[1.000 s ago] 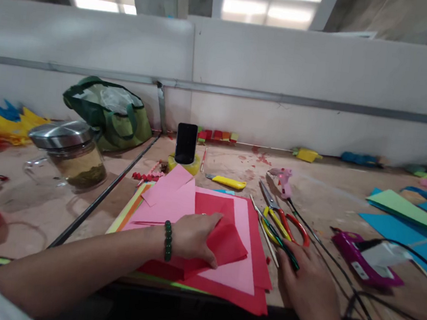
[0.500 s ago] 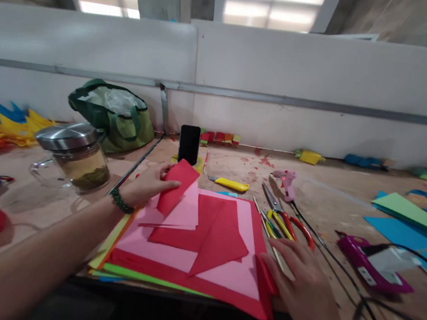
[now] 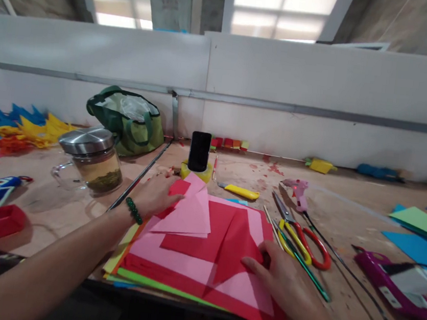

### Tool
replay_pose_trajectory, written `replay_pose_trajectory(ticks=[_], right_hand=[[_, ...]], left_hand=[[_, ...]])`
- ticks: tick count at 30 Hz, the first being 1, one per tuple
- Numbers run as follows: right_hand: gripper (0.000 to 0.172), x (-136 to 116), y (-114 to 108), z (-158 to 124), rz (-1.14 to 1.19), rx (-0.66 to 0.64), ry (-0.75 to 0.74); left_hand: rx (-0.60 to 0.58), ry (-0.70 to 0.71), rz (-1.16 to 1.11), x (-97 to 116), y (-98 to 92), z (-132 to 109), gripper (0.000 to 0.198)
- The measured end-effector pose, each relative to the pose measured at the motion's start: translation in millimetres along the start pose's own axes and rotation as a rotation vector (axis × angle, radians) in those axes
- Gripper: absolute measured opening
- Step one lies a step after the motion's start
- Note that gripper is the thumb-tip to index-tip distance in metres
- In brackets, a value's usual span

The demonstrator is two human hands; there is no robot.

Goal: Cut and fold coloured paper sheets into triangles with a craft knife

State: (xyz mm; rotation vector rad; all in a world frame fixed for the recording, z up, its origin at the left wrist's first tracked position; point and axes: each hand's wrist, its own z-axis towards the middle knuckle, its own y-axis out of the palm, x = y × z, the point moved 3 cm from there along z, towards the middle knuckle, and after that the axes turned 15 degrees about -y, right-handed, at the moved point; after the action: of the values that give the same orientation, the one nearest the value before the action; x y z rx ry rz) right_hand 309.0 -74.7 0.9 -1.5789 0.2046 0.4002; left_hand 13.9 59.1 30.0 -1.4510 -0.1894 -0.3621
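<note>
My left hand [image 3: 157,195], with a green bead bracelet [image 3: 133,210], is closed on a folded red piece of paper [image 3: 178,188] at the upper left of a paper stack. Pink paper pieces [image 3: 191,213] lie over and beside that red piece. The left fingertips are partly hidden behind the paper. My right hand [image 3: 285,276] pinches the right edge of a red paper piece [image 3: 237,247], whose near part rises off the sheets. Under both hands is the stack of coloured sheets [image 3: 189,270], with pink and red uppermost.
Scissors [image 3: 300,242], a green pencil [image 3: 307,268] and a pink glue gun [image 3: 298,191] lie right of the stack. A yellow utility knife [image 3: 240,191] and a phone [image 3: 199,151] are behind it. A glass tea mug [image 3: 93,164] stands left; a purple power strip [image 3: 395,286] sits right.
My right hand has moved left from beside the tools onto the red paper and taken its edge. The left hand has turned its paper, with pink now showing over the red. The view has shifted slightly.
</note>
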Motion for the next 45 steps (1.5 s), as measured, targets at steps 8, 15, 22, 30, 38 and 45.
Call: replay_pose_trajectory(ticks=[8,15,22,30,38,45], right_hand=[[0.04,-4,-16,-11,0.278,0.262,-0.141],[0.039,-36,-11,-11,0.461,0.319,-0.312],[0.044,-12,-3,10,0.068,0.258,-0.183],[0.072,2,5,21,0.032,0.072,-0.059],[0.064,10,0,13,0.559,0.176,-0.03],[0.038,20,-13,-40,1.125,0.427,0.146]], left_hand=[[-0.489,0.11,-0.488,72,18.0,-67,0.09],[-0.618,0.134,-0.773,85,20.1,-75,0.024],[-0.317,-0.054,-0.465,16,12.4,-16,0.033],[-0.078,0.0,-0.112,10,4.7,-24,0.054],[-0.185,0.387,0.083,75,17.7,-91,0.061],[-0.07,0.529,-0.051,121,22.9,-135,0.057]])
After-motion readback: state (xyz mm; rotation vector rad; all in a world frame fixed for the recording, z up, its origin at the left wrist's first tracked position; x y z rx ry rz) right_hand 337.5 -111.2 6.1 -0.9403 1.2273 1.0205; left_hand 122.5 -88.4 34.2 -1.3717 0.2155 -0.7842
